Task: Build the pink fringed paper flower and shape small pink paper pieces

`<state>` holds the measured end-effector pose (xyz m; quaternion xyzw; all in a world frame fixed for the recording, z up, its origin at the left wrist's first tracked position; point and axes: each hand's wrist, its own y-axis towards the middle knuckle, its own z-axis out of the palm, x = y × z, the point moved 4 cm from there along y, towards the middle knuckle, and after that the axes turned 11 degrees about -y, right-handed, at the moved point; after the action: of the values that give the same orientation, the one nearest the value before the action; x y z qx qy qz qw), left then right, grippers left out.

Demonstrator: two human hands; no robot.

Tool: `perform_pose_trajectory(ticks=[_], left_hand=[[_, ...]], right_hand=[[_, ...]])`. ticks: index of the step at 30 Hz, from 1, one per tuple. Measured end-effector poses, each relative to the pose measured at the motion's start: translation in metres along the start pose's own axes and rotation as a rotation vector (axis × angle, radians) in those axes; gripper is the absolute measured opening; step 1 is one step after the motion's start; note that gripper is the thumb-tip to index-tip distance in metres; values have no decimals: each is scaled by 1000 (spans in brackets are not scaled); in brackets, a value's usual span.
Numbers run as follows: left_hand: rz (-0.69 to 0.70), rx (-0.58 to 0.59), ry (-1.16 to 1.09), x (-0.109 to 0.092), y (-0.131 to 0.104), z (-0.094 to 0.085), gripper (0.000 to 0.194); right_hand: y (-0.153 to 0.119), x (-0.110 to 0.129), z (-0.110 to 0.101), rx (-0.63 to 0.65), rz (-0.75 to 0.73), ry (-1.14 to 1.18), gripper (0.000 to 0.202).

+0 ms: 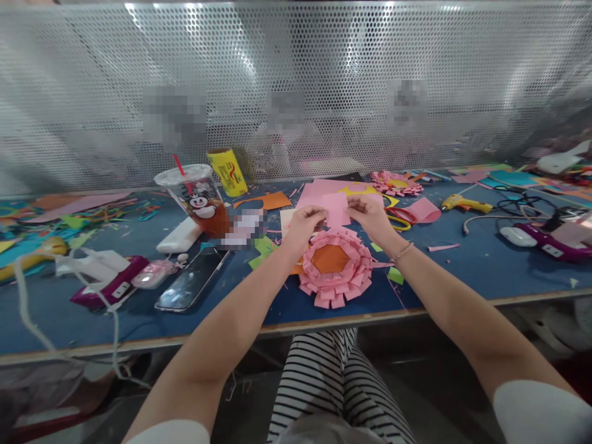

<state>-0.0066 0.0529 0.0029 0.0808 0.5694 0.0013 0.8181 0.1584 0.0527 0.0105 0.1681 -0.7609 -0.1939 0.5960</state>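
Between my two hands a small sheet of pink paper is held up over the table. The fingers of my left hand pinch its left edge. At the right edge, my right hand pinches it near the upper corner. Just below, on the table, lies a paper flower with rings of pink folded petals around an orange centre. Larger pink sheets lie behind my hands. Scissors with red and yellow handles rest beside my right hand, partly covered.
A drink cup with a red straw, a yellow tube and a phone stand or lie on the left. Right of my hands are a yellow glue gun, a second pink flower and cables. A perforated metal screen closes the back.
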Motion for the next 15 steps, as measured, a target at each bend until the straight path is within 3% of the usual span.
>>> perform_pose_trajectory(ticks=[5,11,15], left_hand=[[19,2,2,-1,0,0,21],[-37,139,31,7,-1,8,31],[8,98,23,6,1,6,27]], right_hand=[[-1,-2,0,-17,53,38,28],[-6,3,3,-26,164,171,36],[-10,1,11,92,224,165,34]])
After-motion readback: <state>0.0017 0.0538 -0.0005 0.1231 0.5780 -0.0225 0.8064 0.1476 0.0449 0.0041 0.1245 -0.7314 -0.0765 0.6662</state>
